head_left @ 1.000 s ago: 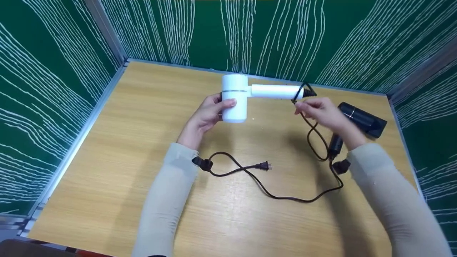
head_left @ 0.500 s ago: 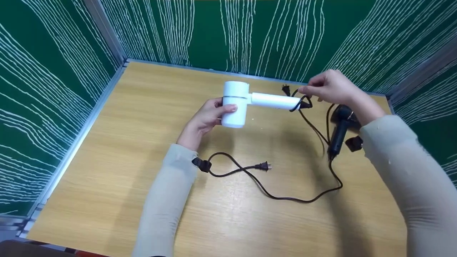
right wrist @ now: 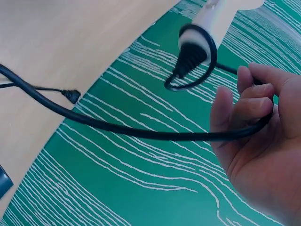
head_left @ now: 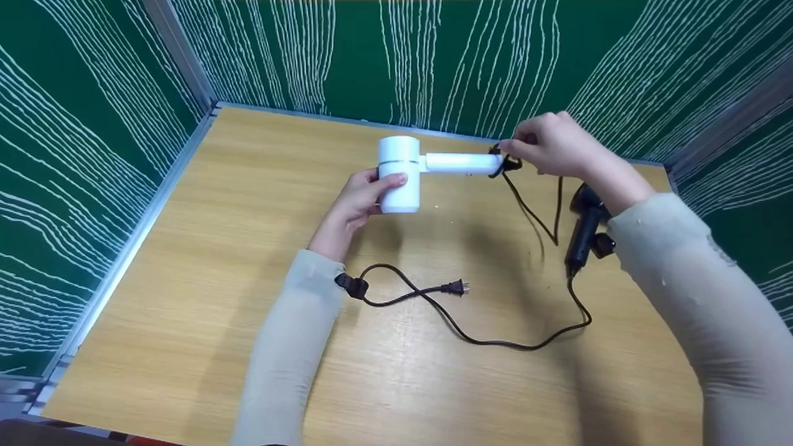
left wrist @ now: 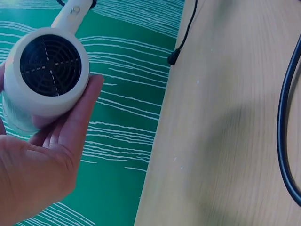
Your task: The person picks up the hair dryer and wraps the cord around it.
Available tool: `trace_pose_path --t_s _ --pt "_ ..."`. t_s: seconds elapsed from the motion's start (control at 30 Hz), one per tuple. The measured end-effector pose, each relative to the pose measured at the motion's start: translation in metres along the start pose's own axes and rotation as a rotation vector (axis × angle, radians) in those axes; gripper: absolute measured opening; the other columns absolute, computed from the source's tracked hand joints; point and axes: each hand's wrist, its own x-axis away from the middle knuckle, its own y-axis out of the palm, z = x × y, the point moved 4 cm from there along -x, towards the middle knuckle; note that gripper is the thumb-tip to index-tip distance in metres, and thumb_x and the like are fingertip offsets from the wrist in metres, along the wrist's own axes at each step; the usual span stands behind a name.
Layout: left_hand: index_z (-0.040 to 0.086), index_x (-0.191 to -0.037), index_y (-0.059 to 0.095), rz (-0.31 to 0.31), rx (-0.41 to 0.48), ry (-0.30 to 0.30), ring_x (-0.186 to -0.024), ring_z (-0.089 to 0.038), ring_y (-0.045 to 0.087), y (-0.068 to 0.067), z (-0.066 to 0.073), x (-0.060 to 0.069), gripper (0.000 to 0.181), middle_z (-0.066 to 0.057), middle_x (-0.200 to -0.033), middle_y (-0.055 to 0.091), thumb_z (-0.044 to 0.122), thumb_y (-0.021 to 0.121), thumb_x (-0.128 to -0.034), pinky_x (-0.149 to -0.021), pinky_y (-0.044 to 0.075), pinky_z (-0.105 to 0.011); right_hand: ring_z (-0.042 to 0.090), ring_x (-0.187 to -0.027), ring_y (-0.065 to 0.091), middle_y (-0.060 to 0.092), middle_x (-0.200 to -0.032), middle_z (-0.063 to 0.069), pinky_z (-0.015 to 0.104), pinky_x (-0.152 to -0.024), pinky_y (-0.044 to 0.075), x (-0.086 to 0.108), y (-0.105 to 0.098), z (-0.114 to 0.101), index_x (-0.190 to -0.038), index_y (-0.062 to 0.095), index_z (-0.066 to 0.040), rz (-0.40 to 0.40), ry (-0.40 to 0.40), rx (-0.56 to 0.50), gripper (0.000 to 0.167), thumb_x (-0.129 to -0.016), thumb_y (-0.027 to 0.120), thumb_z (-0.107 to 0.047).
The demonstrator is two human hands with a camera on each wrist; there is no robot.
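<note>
A white hair dryer (head_left: 399, 148) is raised above the far part of the table, its handle pointing right. My left hand (head_left: 358, 199) grips its barrel, thumb on the near side; the left wrist view shows the dark round grille (left wrist: 51, 65) facing that camera. Black cord (right wrist: 214, 52) loops around the handle's end. My right hand (head_left: 551, 145), just beyond that end, holds a length of the cord in curled fingers, as the right wrist view shows. The cord hangs in a bend below this hand.
A black hair dryer (head_left: 585, 232) lies on the table (head_left: 186, 279) at the right, partly behind the right forearm. Its cord (head_left: 495, 342) runs across the front to a two-prong plug (head_left: 455, 287). Green walls (head_left: 353, 56) with white lines enclose the far edge and sides.
My right hand has risen and moved to the far side of the handle's end, carrying cord, then shifted left. The white hair dryer has tilted slightly and levelled again, still in my left hand.
</note>
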Motion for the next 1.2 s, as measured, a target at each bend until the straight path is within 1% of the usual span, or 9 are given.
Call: trace_pose_path --t_s 0.07,0.17,0.3,0.47,0.63,0.77,0.9,1.07,1.2 --pt "0.003 -0.144 0.060 0.014 0.011 0.000 -0.120 -0.032 0.067 -0.001 0.000 0.000 0.060 -0.015 -0.134 0.068 0.033 0.081 -0.0968 -0.096 0.059 -0.045 0.023 -0.068 0.064 0.067 -0.084 0.011 0.023 -0.055 0.052 0.003 0.005 0.000 -0.107 0.075 -0.003 0.009 0.007 -0.055 0.040 -0.111 0.057 -0.038" --pt "0.004 -0.143 0.060 0.033 0.028 0.003 -0.120 -0.032 0.067 -0.002 -0.001 0.000 0.060 -0.014 -0.134 0.068 0.034 0.082 -0.0965 -0.097 0.059 -0.044 0.023 -0.069 0.063 0.066 -0.085 0.011 0.022 -0.056 0.052 0.007 0.013 -0.001 -0.111 0.074 -0.003 0.029 0.015 -0.113 0.040 -0.112 0.056 -0.038" --pt "0.001 -0.142 0.062 0.047 0.044 0.033 -0.117 -0.032 0.069 -0.004 -0.001 -0.001 0.058 -0.016 -0.131 0.069 0.030 0.082 -0.0959 -0.094 0.060 -0.044 0.022 -0.066 0.060 0.065 -0.082 0.012 0.024 -0.052 0.046 0.012 0.029 -0.002 -0.116 0.073 -0.006 0.050 0.010 -0.171 0.037 -0.112 0.056 -0.037" --pt "0.000 -0.142 0.063 0.067 0.048 0.055 -0.116 -0.032 0.070 -0.006 -0.001 -0.001 0.056 -0.017 -0.130 0.070 0.028 0.080 -0.0964 -0.091 0.061 -0.043 0.022 -0.064 0.057 0.064 -0.081 0.011 0.024 -0.048 0.043 0.020 0.053 -0.003 -0.117 0.071 -0.006 0.124 -0.038 -0.225 0.032 -0.113 0.054 -0.033" --pt "0.002 -0.143 0.062 0.083 0.049 0.045 -0.117 -0.031 0.070 -0.006 0.000 0.000 0.058 -0.015 -0.132 0.070 0.030 0.081 -0.0962 -0.091 0.061 -0.042 0.020 -0.063 0.058 0.064 -0.080 0.008 0.025 -0.049 0.046 0.027 0.078 -0.005 -0.122 0.068 -0.005 0.176 -0.095 -0.220 0.034 -0.114 0.050 -0.033" --pt "0.001 -0.143 0.062 0.092 0.060 0.042 -0.117 -0.031 0.070 -0.006 0.001 0.000 0.060 -0.015 -0.131 0.070 0.032 0.082 -0.0956 -0.090 0.061 -0.040 0.020 -0.061 0.055 0.062 -0.079 0.006 0.029 -0.050 0.045 0.030 0.089 -0.006 -0.119 0.067 -0.006 0.227 -0.140 -0.158 0.032 -0.115 0.048 -0.032" --pt "0.001 -0.144 0.061 0.099 0.087 0.030 -0.119 -0.031 0.069 -0.005 0.002 0.000 0.060 -0.015 -0.132 0.070 0.030 0.082 -0.0958 -0.092 0.060 -0.041 0.019 -0.066 0.060 0.067 -0.083 0.007 0.031 -0.056 0.050 0.032 0.098 -0.003 -0.117 0.067 -0.005 0.264 -0.149 -0.128 0.030 -0.115 0.049 -0.029" --pt "0.003 -0.147 0.059 0.096 0.109 0.013 -0.121 -0.030 0.068 -0.004 0.005 0.001 0.063 -0.014 -0.134 0.069 0.032 0.082 -0.0955 -0.096 0.059 -0.042 0.021 -0.076 0.068 0.073 -0.090 0.010 0.036 -0.064 0.057 0.034 0.109 0.003 -0.119 0.068 -0.004 0.294 -0.149 -0.164 0.028 -0.114 0.052 -0.026" --pt "0.003 -0.146 0.059 0.091 0.125 0.013 -0.121 -0.030 0.068 -0.003 0.007 0.001 0.062 -0.014 -0.134 0.069 0.031 0.082 -0.0959 -0.093 0.059 -0.040 0.022 -0.079 0.072 0.074 -0.092 0.011 0.035 -0.067 0.060 0.035 0.120 0.007 -0.122 0.068 -0.003 0.305 -0.165 -0.217 0.025 -0.113 0.054 -0.022"
